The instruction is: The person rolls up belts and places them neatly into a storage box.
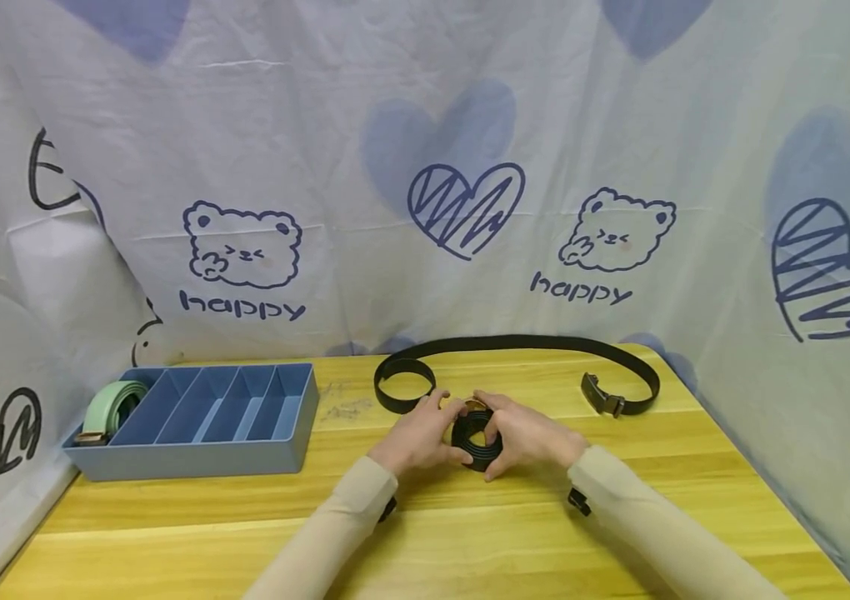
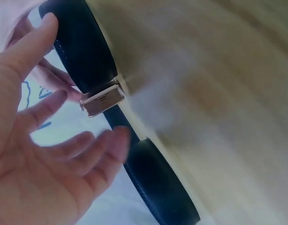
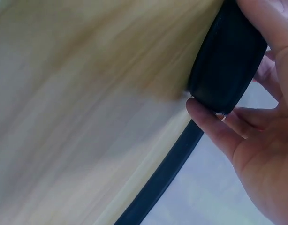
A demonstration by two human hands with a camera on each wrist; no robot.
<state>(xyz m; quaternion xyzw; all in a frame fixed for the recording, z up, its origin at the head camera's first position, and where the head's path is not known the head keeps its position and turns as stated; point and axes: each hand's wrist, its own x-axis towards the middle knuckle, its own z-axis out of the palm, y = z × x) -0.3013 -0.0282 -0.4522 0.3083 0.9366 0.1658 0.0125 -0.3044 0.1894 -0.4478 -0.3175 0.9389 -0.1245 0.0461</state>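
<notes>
A black belt, rolled into a tight coil, stands on edge on the table between both hands. Its gold-toned buckle shows on the outside of the roll in the left wrist view. My left hand holds the coil from the left, thumb against its side and the other fingers spread near the buckle. From the right, my right hand grips the same roll with thumb and fingers curved round it. Behind them lies a second black belt, mostly unrolled, its left end looped and its dark buckle at the right.
A blue-grey tray with several compartments stands at the left. In its leftmost compartment sits a rolled light green belt. A printed white cloth hangs behind the wooden table and along both sides.
</notes>
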